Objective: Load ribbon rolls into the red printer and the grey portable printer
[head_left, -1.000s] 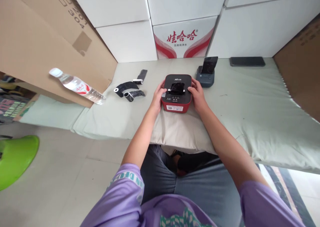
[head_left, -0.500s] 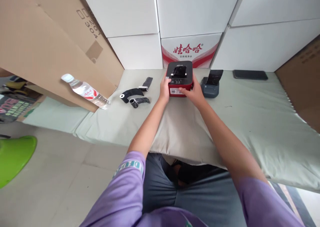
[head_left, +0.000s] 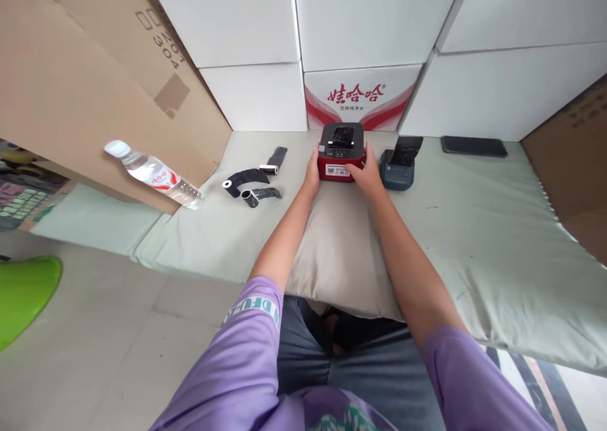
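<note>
A small red and black printer stands on the pale green mat, close to the white boxes at the back. My left hand grips its left side. My right hand holds its front right corner. Both arms are stretched far forward. A black roll sits in the printer's open top. Right beside it stands a grey printer with its lid up.
Three black film rolls lie left of the printer. A water bottle lies against a leaning cardboard sheet. A dark phone lies at the back right. A beige cushion lies under my arms. A green stool stands on the floor.
Both hands have pushed the red printer away from me, from the cushion's far edge to the back of the mat beside the grey printer.
</note>
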### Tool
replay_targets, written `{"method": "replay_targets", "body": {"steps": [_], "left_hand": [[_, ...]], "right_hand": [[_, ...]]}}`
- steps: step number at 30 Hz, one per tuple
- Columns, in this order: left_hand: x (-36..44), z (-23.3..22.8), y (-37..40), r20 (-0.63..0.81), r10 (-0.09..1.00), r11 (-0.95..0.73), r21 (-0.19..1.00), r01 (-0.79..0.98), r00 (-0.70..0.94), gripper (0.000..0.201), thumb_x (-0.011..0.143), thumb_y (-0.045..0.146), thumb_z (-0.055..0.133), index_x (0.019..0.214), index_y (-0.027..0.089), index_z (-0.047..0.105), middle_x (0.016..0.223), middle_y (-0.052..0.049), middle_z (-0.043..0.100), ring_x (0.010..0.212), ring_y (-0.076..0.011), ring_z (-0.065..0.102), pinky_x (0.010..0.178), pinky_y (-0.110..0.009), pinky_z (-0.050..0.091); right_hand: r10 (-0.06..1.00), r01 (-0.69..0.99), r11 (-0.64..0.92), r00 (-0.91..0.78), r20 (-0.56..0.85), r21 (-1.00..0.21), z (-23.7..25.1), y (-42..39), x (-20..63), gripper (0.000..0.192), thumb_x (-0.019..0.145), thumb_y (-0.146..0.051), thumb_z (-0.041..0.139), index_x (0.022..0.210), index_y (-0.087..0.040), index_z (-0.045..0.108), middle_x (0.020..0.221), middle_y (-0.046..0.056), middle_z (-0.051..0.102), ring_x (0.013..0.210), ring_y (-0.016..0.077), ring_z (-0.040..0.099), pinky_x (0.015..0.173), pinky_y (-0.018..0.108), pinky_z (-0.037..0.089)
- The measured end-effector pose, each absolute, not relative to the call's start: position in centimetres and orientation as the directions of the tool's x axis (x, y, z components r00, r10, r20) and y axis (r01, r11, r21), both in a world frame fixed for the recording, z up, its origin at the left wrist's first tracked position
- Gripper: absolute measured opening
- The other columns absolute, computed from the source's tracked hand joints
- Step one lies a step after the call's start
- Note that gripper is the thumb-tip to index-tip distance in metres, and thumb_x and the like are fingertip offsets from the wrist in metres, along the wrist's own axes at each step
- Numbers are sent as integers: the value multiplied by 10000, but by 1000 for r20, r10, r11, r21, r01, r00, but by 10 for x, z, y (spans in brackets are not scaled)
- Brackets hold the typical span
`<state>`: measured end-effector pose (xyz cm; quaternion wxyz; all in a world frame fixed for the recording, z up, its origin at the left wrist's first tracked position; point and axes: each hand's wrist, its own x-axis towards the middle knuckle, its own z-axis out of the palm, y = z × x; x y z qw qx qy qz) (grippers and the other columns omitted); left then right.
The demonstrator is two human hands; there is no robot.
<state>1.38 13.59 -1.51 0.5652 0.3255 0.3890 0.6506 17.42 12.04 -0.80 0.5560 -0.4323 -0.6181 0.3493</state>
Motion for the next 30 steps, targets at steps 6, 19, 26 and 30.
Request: {"method": "replay_targets", "body": {"steps": [6,19,26,30], "left_hand": [[-14,-30,60,39,987,-92,936,-341,-158,637,1041,405,510,1623,172,398,1721,-135,447,1610,-188,438,1340,-383,324],[-8,-24,28,357,929,-319,904,284,-95,253,944,263,604,1167,210,711,1133,-93,785,1116,-215,718,1061,-371,504],[-12,-23,27,333,935,-295,921,252,-124,294,1032,360,539,1085,188,772,1047,-89,841,1097,-237,760,1088,-390,526],[-21,-26,8,305,950,-271,911,311,-64,318,1019,319,551,1155,193,810,1180,-85,840,1195,-259,762,1143,-416,533]], "right_hand": [[754,474,391,327,571,-789,-9,81,236,654,858,-387,720,1450,-237,486,1578,171,425,1631,437,267,1377,693,167],[884,560,27,374,282,-828,4,21,233,1146,661,-279,854,1631,-33,295,1591,306,467,1565,468,398,1324,631,300],[915,493,115,285,285,-862,5,-74,158,1213,655,-412,850,1662,-105,247,1607,296,465,1527,490,453,1261,664,395],[935,514,119,231,271,-850,-9,-86,120,1158,697,-386,818,1661,-113,236,1608,317,453,1521,501,452,1249,678,399]]}}
